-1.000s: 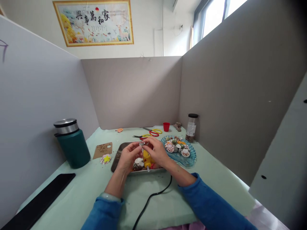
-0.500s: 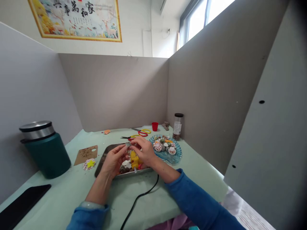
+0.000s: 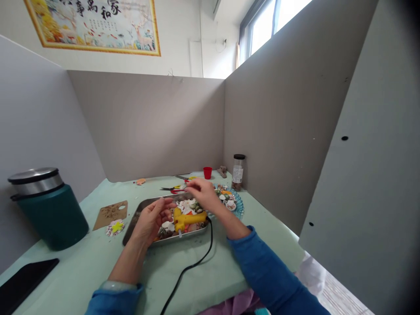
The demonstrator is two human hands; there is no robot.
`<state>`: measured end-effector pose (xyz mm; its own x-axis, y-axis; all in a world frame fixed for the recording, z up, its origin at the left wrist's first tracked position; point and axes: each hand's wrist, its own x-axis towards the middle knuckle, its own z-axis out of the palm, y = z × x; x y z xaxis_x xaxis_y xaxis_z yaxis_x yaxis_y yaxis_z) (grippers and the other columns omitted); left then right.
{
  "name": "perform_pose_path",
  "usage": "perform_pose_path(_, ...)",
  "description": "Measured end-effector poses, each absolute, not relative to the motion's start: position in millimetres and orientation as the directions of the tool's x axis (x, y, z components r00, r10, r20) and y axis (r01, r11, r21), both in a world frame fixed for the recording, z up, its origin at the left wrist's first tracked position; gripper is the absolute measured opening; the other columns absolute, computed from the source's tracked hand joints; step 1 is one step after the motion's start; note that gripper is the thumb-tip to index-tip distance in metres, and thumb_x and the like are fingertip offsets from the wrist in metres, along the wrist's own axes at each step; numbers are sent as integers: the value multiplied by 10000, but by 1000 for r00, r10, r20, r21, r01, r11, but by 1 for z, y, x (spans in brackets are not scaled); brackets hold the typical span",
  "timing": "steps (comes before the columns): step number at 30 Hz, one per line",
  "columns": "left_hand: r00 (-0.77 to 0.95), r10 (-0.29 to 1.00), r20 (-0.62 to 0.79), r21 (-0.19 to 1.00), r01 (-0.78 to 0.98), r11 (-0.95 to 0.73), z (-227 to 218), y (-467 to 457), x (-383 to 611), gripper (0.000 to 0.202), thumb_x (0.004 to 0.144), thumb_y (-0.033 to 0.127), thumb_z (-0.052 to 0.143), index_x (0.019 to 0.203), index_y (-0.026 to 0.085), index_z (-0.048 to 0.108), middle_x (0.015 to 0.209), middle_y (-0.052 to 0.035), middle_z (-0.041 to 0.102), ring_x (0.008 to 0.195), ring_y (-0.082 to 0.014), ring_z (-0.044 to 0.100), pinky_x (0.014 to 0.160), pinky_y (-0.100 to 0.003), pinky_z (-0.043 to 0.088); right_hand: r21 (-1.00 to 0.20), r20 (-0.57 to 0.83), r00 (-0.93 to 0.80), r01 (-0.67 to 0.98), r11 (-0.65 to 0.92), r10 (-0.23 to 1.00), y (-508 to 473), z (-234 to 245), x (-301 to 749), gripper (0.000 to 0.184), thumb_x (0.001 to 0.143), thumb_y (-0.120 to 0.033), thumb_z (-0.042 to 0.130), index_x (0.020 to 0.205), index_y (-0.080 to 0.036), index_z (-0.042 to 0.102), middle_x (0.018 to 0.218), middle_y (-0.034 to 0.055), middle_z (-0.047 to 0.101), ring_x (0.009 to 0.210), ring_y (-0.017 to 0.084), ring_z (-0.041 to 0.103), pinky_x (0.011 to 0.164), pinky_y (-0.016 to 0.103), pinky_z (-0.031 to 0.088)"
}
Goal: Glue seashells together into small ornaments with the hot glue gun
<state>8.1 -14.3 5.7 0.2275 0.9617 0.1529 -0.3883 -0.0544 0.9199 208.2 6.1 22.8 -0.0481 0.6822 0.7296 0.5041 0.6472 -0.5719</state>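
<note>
My left hand [image 3: 151,218] hovers over the left part of a metal tray [image 3: 133,222]. Its fingers are loosely bent and apart, and I see nothing in them. Farther right, my right hand [image 3: 206,195] is raised above the tray's back right corner, its thumb and fingertips pinched together. Whatever they hold, if anything, is too small to make out. A yellow glue gun [image 3: 188,218] lies on top of the shells and small pieces [image 3: 168,226] in the tray, its nozzle over the front rim. From its handle a black cord [image 3: 193,265] runs down to the table's front edge.
A blue plate [image 3: 241,205] of decorated pieces stands right, partly behind my right hand. Scissors [image 3: 170,189], a red cup [image 3: 207,173] and a jar [image 3: 238,173] are behind. Left are a brown card [image 3: 106,214], a flower-topped disc [image 3: 115,227], a teal flask [image 3: 54,216] and a black slab [image 3: 28,280].
My hands have come apart from around a small grey piece; the right moved up and right, the left slightly left. More of the glue gun shows. The view has shifted a little.
</note>
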Motion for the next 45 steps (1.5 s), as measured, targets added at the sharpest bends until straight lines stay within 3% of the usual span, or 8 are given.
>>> perform_pose_path(3, 224, 963, 152, 923, -379, -58, 5, -13, 8, 424, 674, 428, 721, 908, 80, 660, 806, -120, 696, 504, -92, 553, 504, -234, 488, -718, 430, 143, 653, 242, 891, 20, 26, 275, 231, 747, -372, 629, 802, -159, 700, 727, 23, 674, 680, 148, 602, 626, 234, 457)
perform_pose_path(9, 246, 957, 151, 933, -357, -56, 4, -13, 9, 422, 684, 422, 714, 908, 70, 652, 821, -129, 690, 516, -96, 553, 507, -239, 490, -688, 194, 448, 696, -204, 873, 37, -6, 374, 145, 671, -267, 679, 666, -124, 701, 662, 90, 683, 640, 182, 629, 554, 223, 429)
perform_pose_path(13, 253, 955, 153, 933, -356, -55, 5, -15, 8, 405, 672, 404, 727, 900, 77, 655, 813, -122, 689, 514, -99, 552, 508, -241, 488, -634, 114, 503, 701, -327, 857, 45, -21, 378, 153, 635, -267, 713, 739, -154, 725, 764, 86, 707, 726, 195, 653, 569, 214, 424)
perform_pose_path(20, 286, 946, 150, 937, -347, -44, 5, -16, 8, 375, 685, 381, 725, 905, 84, 663, 812, -113, 684, 522, -94, 549, 508, -234, 488, -540, 42, 476, 750, -381, 878, 45, -20, 376, 161, 645, -290, 717, 762, -183, 737, 775, 57, 715, 696, 178, 663, 570, 211, 442)
perform_pose_path(27, 303, 937, 174, 938, -339, -64, 5, -17, 8, 368, 685, 373, 728, 900, 80, 669, 824, -120, 680, 532, -95, 544, 507, -238, 494, -405, 74, 546, 781, -475, 835, 34, -9, 372, 220, 646, -260, 711, 849, -178, 728, 1017, 155, 683, 982, 296, 629, 740, 337, 478)
perform_pose_path(34, 293, 938, 187, 935, -347, -78, 7, -17, 7, 359, 692, 368, 722, 898, 80, 662, 809, -114, 680, 527, -94, 543, 507, -239, 494, -389, 108, 577, 774, -500, 809, 27, -8, 370, 221, 707, -232, 644, 903, -168, 723, 1027, 183, 673, 979, 297, 632, 742, 337, 476)
perform_pose_path(39, 240, 951, 194, 926, -364, -97, 4, -13, 3, 357, 682, 357, 729, 907, 94, 645, 803, -92, 683, 528, -87, 550, 514, -227, 487, -429, 199, 507, 814, -391, 838, 24, -2, 359, 227, 780, -310, 567, 880, -185, 727, 948, 161, 691, 927, 287, 641, 718, 321, 454)
perform_pose_path(45, 112, 972, 207, 883, -449, -137, 5, -9, 1, 313, 632, 361, 754, 745, 132, 573, 682, -3, 636, 464, -57, 517, 477, -197, 453, -470, 361, 215, 883, -22, 908, 17, 12, 330, 295, 854, -277, 438, 957, -174, 694, 972, 101, 690, 919, 228, 611, 762, 289, 421)
